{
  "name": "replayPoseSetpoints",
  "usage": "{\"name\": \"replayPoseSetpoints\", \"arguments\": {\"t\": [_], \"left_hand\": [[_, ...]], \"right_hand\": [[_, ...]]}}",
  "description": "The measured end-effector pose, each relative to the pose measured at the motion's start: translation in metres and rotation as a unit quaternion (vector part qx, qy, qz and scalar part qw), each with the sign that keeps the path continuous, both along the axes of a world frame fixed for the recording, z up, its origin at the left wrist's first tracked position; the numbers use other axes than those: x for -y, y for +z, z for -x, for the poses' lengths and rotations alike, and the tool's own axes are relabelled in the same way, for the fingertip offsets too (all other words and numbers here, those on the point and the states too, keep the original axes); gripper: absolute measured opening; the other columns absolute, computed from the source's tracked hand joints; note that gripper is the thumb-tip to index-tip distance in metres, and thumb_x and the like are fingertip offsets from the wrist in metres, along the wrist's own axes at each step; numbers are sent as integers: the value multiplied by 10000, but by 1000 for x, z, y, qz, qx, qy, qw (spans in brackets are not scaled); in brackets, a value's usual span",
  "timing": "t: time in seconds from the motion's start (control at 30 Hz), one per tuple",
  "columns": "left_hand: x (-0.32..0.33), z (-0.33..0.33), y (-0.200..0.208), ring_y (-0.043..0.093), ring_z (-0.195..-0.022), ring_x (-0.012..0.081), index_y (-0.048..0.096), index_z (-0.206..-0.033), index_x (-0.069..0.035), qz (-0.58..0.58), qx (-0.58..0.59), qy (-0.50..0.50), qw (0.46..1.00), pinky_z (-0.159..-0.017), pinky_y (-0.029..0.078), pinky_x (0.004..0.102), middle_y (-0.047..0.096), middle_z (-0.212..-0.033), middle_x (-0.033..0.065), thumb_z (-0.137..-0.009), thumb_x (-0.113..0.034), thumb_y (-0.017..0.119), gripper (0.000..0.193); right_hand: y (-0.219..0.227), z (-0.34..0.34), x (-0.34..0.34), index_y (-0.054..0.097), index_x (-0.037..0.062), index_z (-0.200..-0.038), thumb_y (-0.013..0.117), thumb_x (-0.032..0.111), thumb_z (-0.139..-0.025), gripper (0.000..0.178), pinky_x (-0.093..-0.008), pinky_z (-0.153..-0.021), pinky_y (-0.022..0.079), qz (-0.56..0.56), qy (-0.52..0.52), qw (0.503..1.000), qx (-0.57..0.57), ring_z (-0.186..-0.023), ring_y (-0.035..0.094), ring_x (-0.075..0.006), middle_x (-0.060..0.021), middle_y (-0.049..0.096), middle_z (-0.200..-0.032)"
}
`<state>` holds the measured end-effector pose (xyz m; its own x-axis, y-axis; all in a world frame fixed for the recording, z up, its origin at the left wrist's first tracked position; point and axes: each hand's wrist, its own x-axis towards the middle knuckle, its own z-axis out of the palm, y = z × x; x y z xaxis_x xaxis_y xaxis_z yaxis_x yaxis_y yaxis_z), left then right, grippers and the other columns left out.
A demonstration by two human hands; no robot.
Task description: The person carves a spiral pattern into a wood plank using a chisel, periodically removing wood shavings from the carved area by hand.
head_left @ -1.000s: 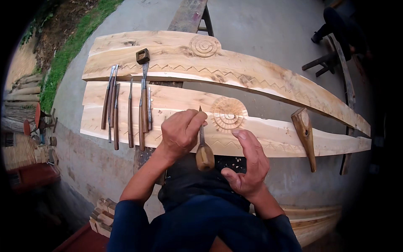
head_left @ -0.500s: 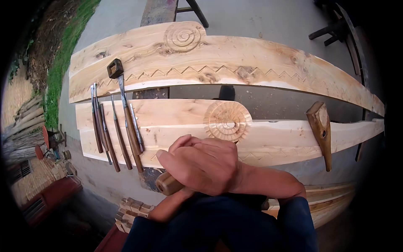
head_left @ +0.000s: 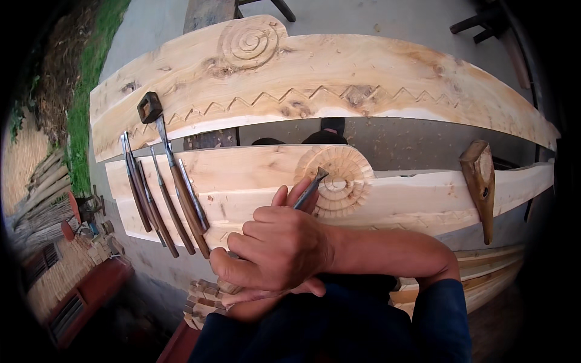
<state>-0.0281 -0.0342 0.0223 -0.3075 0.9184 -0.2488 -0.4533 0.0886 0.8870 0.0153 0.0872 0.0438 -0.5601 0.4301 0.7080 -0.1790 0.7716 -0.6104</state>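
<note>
My right hand (head_left: 275, 242) comes in from the right and curls round a chisel (head_left: 307, 189). The flared steel tip lies over the carved sunburst rosette (head_left: 340, 199) on the nearer board (head_left: 242, 172). My left hand (head_left: 296, 192) is largely covered by the right; fingertips that seem to be its own close behind the chisel's shaft. To the left, several wood-handled chisels (head_left: 170, 212) lie across the nearer board, and an adze-like tool (head_left: 150, 109) with a square head lies among them. A wooden mallet (head_left: 481, 181) rests on the board at the right.
A second long board (head_left: 339, 66) lies beyond, with a spiral and a zigzag line carved in it. A bench (head_left: 209, 12) shows under its far side. Wood chips dot the concrete floor (head_left: 393, 136). Cut blocks (head_left: 203, 299) are stacked near my left arm, more planks (head_left: 484, 275) at lower right.
My hands have turned and shifted slightly left, so the chisel's metal tip now shows over the rosette. The chisel's handle end, visible before, is now mostly covered. The view has shifted a little.
</note>
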Motion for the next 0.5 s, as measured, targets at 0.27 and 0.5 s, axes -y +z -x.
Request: {"name": "replayPoseSetpoints", "arguments": {"t": [0.27, 0.5], "left_hand": [[-1, 1, -2, 416, -1488, 449, 304, -1671, -75, 0, 20, 9, 1000, -1249, 401, 516, 375, -1630, 255, -863, -641, 827, 1117], [-7, 11, -9, 329, -1600, 489, 231, -1731, -94, -31, 47, -17, 998, -1325, 343, 545, 284, -1743, 274, -829, -725, 843, 1260]], "right_hand": [[-10, 8, 7, 640, 70, -916, 789, 446, -899, 404, -323, -507, 462, -18, -12, 1000, -5, -547, 576, -157, 2, 509, -673], [-4, 14, 10, 682, 36, -1029, 826, 438, -857, 460, -302, -537, 392, 43, 5, 999, 3, -573, 507, -130, -14, 532, -770]]}}
